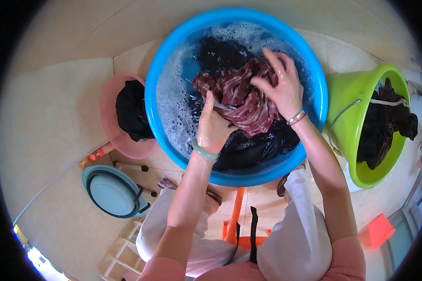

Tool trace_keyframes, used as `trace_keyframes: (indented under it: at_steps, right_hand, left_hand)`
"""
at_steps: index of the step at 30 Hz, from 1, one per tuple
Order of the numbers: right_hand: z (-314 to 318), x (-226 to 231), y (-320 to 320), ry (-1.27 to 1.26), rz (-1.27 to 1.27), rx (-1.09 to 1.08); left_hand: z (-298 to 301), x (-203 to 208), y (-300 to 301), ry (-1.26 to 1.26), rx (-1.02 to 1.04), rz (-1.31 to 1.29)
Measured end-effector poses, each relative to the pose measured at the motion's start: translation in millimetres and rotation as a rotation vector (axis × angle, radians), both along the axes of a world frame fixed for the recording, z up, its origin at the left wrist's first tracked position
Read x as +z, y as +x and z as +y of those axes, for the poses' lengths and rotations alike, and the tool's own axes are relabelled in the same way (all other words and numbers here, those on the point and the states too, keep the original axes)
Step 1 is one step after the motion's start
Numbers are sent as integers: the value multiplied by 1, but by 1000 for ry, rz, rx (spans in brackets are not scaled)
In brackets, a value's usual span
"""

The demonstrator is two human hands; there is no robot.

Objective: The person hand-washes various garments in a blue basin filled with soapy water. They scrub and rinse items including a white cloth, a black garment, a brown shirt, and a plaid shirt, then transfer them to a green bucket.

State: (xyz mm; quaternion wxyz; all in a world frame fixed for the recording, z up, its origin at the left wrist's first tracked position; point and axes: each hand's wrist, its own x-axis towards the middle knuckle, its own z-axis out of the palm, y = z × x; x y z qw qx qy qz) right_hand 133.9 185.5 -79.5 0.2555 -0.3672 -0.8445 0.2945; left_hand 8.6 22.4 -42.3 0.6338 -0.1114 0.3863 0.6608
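A red-and-white plaid garment (248, 100), wet and bunched up, is in a large blue basin (151, 107) of sudsy water. My left hand (214, 126) supports its near left side, the thumb on top and the other fingers mostly hidden beneath the folds. At the garment's right side is my right hand (283, 86), open with its fingers spread and the fingertips over the cloth. Dark clothes (255, 152) lie soaking in the water under and around the plaid fabric. White foam (173, 103) floats mainly along the left and far sides.
To the left stands a pink basin (111, 117) with black clothing (132, 110) in it. A lime-green bucket (349, 100), tilted in view, holds dark garments (384, 126) on the right. Nearer on the left is a light-blue basin (110, 192). An orange stool (237, 239) shows between my legs.
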Motion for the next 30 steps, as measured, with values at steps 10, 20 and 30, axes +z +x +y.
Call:
trace_keyframes:
  at_steps: [10, 20, 30]
  right_hand:
    - [5, -86, -5, 218, -886, 236]
    - [8, -116, 0, 360, -811, 313]
    - [16, -115, -10, 155, -581, 8]
  left_hand:
    - [-18, -13, -9, -614, -434, 1006]
    - [16, -54, -6, -322, -833, 2041]
    - [16, -113, -32, -420, -1481, 1906]
